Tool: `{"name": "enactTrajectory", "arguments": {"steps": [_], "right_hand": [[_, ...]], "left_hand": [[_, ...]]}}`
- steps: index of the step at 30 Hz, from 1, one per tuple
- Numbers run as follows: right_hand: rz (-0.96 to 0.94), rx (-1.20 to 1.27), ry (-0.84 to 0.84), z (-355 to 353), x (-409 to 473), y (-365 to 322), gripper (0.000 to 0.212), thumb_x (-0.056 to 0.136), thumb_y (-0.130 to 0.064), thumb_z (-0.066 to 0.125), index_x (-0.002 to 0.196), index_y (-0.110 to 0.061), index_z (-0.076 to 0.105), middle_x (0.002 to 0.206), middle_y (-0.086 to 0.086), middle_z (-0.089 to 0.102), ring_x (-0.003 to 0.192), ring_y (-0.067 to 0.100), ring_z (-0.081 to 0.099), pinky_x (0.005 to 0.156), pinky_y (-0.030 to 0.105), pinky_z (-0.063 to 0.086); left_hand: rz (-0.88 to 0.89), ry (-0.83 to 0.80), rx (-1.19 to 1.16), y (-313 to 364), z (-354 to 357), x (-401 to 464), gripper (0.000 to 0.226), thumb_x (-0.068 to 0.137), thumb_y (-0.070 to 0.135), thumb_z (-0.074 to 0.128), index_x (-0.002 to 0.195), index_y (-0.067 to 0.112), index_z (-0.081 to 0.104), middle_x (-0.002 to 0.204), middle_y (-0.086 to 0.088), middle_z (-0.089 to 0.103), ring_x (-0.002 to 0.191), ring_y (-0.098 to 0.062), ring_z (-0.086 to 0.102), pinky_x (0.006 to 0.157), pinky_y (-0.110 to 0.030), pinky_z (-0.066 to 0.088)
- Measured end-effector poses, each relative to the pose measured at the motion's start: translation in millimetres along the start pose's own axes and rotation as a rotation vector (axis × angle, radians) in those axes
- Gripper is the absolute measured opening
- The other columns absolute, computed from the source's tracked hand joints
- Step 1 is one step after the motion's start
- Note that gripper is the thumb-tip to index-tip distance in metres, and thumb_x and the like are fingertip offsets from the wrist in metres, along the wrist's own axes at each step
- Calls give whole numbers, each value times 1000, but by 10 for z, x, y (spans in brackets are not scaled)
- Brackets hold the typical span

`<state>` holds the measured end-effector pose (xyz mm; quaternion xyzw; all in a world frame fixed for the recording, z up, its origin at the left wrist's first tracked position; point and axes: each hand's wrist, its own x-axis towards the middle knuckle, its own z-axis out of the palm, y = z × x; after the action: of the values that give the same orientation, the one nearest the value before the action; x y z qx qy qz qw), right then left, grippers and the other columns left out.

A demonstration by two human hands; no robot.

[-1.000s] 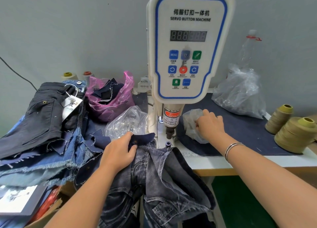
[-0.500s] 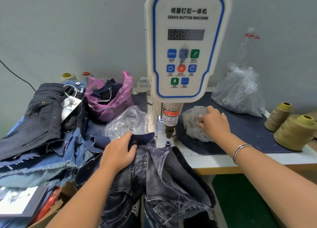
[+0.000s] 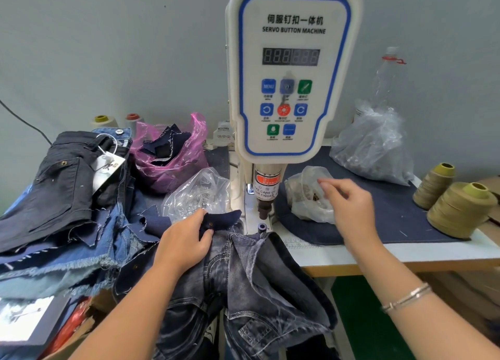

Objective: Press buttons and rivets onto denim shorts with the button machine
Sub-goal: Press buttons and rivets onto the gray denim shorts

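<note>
In front of the servo button machine, grey denim shorts hung off the table edge. Left hand pinched their waistband. Right hand, blurred, hovered over small clear bag; grip indeterminate.

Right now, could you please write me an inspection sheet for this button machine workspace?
Surface: white table with a navy cloth mat spread on it.
Job's things: grey denim shorts hang off the front edge below the servo button machine; small clear bag of fasteners beside its press head.
Clutter: stacked denim, pink bag of scraps, two more clear bags, thread cones, plastic bottle.
Hands: left hand pinches the waistband; right hand is over the small bag, blurred.
Cables: one dark cable along the wall.
Surroundings: plain grey wall, green floor.
</note>
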<state>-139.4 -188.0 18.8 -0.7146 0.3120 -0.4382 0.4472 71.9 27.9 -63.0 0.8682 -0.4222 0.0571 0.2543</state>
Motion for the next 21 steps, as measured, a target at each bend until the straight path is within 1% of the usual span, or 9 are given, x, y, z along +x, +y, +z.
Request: {"name": "enactTrajectory", "arguments": {"steps": [2, 3, 5, 7, 10, 13, 16, 21], "right_hand": [[244, 234, -68, 123, -258, -30, 12, 90, -14, 63, 90, -21, 73, 70, -7, 71, 63, 2, 63, 59, 12, 50], [354, 338, -118, 187, -363, -39, 11, 90, -11, 62, 91, -15, 72, 68, -4, 71, 61, 5, 64, 57, 14, 51], [517, 507, -206, 297, -501, -63, 10, 88, -7, 62, 91, -7, 71, 73, 4, 73, 66, 12, 68, 58, 17, 53], [607, 617, -255, 376, -554, -91, 10, 88, -4, 62, 93, -3, 71, 81, 11, 74, 73, 15, 71, 62, 19, 55], [665, 680, -283, 442, -548, -130, 11, 89, -2, 60, 95, -1, 70, 83, 14, 74, 74, 16, 72, 62, 19, 55], [668, 705, -313, 451, -525, -148, 14, 89, 1, 59, 99, -1, 68, 84, 15, 73, 74, 17, 72, 62, 19, 55], [630, 662, -361, 461, -511, -171, 15, 89, 2, 59, 102, -4, 64, 82, 12, 74, 75, 17, 72, 62, 19, 55], [631, 661, -375, 511, -489, -186, 12, 88, 0, 61, 99, -6, 57, 78, 9, 73, 77, 19, 73, 61, 20, 55]], "left_hand": [[-3, -1, -5, -1, -6, -2, 24, 88, 31, 57, 81, 26, 34, 66, 9, 50, 67, -21, 52, 55, -34, 32], [-3, 0, -3, -4, -8, -1, 24, 88, 31, 57, 82, 26, 35, 67, 8, 50, 67, -21, 52, 56, -34, 32], [0, -3, 2, -7, -7, -1, 23, 89, 31, 56, 83, 24, 35, 67, 8, 50, 68, -22, 53, 56, -34, 33], [1, -1, 2, -3, -4, 0, 23, 89, 31, 56, 83, 24, 35, 67, 8, 50, 68, -22, 53, 56, -34, 34], [-4, 6, -1, 4, -6, -2, 23, 89, 32, 56, 83, 23, 36, 68, 7, 52, 68, -22, 53, 57, -35, 35], [0, 5, -2, 2, -7, 0, 23, 89, 31, 56, 83, 23, 36, 68, 7, 52, 68, -22, 53, 58, -35, 38], [2, 6, 0, 5, -11, -1, 23, 88, 31, 56, 83, 23, 35, 68, 8, 51, 68, -23, 53, 57, -35, 35], [0, 10, 1, 4, -10, -4, 23, 88, 31, 56, 84, 23, 35, 69, 8, 51, 68, -22, 51, 57, -34, 31]]}}
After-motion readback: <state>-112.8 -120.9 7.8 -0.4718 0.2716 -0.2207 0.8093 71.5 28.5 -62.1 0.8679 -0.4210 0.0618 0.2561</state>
